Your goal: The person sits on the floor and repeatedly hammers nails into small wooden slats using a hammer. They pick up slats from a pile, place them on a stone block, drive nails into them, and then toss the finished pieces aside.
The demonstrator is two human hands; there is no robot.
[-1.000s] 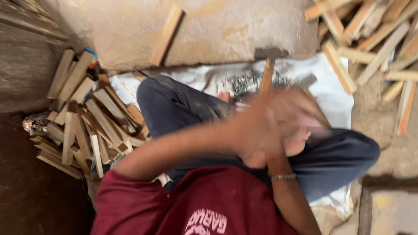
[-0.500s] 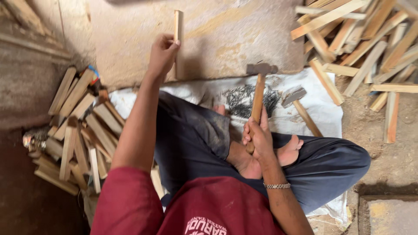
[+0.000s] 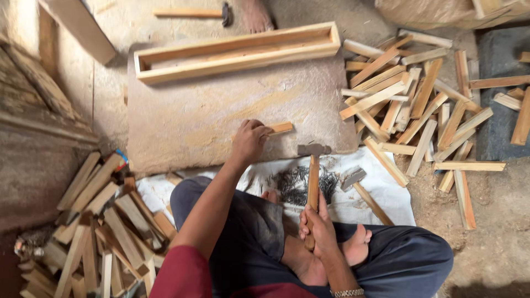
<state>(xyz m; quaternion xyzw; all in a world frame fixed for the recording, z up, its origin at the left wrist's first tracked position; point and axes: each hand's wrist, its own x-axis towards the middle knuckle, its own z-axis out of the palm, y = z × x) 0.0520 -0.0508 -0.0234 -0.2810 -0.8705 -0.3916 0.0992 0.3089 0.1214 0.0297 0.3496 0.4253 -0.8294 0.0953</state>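
Observation:
I sit cross-legged on the floor. My left hand [image 3: 249, 141] reaches forward and grips a short wooden slat [image 3: 279, 128] lying on a flat stone slab [image 3: 187, 121]. My right hand [image 3: 317, 223] is closed around the wooden handle of a hammer [image 3: 313, 174], held upright over my lap, its metal head near the slab's front edge. A pile of dark nails [image 3: 298, 185] lies on a white sheet [image 3: 381, 193] just beyond my feet. A long open wooden frame [image 3: 237, 51] rests at the slab's far edge.
A second hammer [image 3: 361, 190] lies on the white sheet to the right. Heaps of cut slats lie at right [image 3: 419, 105] and at lower left [image 3: 99, 221]. Another hammer [image 3: 193, 12] and a person's bare foot [image 3: 256, 14] are at the top.
The view has tilted up, showing the slab and frame. My left hand came down from holding the slat upright to holding it flat on the slab. The hammer stays upright in my right hand.

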